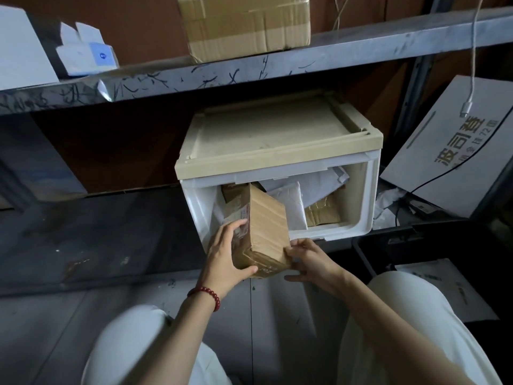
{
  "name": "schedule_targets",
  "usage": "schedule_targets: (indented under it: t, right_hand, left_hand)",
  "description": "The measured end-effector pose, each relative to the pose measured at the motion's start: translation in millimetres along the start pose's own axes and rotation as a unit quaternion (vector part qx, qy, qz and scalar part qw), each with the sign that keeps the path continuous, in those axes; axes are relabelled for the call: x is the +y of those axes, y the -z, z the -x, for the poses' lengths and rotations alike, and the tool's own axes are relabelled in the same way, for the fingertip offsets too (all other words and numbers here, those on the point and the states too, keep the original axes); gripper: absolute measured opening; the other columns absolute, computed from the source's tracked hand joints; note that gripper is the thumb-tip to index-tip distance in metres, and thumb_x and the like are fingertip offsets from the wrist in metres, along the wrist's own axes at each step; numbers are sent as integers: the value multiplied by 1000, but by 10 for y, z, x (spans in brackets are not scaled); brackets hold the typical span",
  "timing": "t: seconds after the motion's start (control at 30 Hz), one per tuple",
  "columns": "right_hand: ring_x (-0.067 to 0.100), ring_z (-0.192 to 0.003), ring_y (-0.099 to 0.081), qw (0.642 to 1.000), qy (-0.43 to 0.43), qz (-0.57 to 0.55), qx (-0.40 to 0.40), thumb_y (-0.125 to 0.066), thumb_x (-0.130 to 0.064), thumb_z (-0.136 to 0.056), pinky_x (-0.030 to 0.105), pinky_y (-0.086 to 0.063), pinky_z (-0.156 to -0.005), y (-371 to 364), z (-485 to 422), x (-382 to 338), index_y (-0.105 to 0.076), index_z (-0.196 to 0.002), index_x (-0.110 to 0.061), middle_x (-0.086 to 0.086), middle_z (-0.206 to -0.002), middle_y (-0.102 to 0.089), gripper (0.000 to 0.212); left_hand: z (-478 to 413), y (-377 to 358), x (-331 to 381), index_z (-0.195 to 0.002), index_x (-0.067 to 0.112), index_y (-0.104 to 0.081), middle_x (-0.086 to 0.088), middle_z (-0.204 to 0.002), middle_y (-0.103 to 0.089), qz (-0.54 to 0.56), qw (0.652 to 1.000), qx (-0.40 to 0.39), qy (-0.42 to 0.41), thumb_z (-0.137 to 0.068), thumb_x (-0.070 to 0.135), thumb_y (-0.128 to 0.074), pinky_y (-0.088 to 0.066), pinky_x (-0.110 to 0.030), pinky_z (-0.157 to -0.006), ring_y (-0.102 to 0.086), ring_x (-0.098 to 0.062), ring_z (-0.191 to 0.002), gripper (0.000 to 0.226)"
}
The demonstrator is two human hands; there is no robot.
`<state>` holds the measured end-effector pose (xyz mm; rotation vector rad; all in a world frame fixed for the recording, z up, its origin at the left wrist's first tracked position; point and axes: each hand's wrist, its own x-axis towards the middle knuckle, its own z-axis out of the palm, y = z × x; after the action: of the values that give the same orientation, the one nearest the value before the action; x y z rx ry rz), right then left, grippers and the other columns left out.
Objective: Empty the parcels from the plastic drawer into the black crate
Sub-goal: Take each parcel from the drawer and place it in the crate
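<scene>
Both hands on a cardboard box (268,227), half out of the plastic drawer (359,201).

I see the left hand (223,255) wrapped round the box's left side, thumb curled under its near end — a red bead bracelet (206,293) sits on that wrist. The right hand (312,263) pinches the near right corner with its fingertips. The box tilts between the two hands, far end inside the drawer, near end out past the front lip. Beyond the right hand, deeper in the drawer, lie a white mailer bag (290,209) and a brown taped parcel (323,213) — more white bags sit behind them. Above both hands a metal shelf (277,66) carries a taped carton (244,23).
</scene>
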<state>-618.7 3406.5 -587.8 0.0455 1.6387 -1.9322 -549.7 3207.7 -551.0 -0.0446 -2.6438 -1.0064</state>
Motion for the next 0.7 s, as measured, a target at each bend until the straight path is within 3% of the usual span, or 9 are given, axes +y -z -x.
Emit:
schedule_targets:
  t: [0.13,0.33,0.4,0.53,0.63,0.7]
  right_hand:
    - [23,-104,-62,999,40,-3,-11,-68,-2,-85,42,-59,-75,21,-24,115,-36,-130,-27,0,-123,-51,61]
    - [23,-109,-60,997,75,27,-19,-72,0,-81,40,-58,-77,-1,-26,87,-51,-126,-34,0,-122,-50,61]
    - [18,-109,-59,995,75,58,-19,-74,-10,-82,42,-53,-84,-26,2,41,-49,-129,-40,-6,-119,-50,61]
    - [21,-128,-41,989,55,135,-25,-75,-27,-82,52,-40,-95,-63,57,-12,-38,-138,-50,-10,-141,-35,71]
    - [23,-128,-44,991,44,104,-77,-72,-21,-85,60,-38,-100,-76,94,-6,-32,-140,-53,-6,-145,-39,75]
    - [19,-125,-49,989,59,94,-99,-69,-14,-87,58,-43,-96,-72,96,-4,-33,-138,-55,-7,-144,-41,74]
  left_hand:
    - [20,-39,-74,-137,28,-32,17,-131,-31,-9,999,-32,7,-59,18,-89,-33,-26,-106,-33,-6,-127,98]
    - [40,-105,-145,-140,33,-27,15,-135,-29,58,996,-17,65,-50,34,-93,-36,-23,-99,-36,-1,-122,111]
    - [36,-119,-146,-141,31,-27,14,-133,-29,84,992,-4,97,-49,39,-93,-38,-26,-100,-36,-3,-122,113]
    - [25,-146,-147,-137,31,-32,12,-131,-36,112,982,33,148,-46,49,-91,-38,-25,-94,-41,-5,-116,110]
    - [2,-114,-136,-134,31,-35,11,-125,-43,131,972,28,192,-40,64,-85,-41,-21,-84,-46,-6,-109,111]
    - [-10,-104,-121,-130,31,-38,14,-119,-49,147,965,32,214,-38,67,-83,-41,-16,-75,-51,0,-100,108]
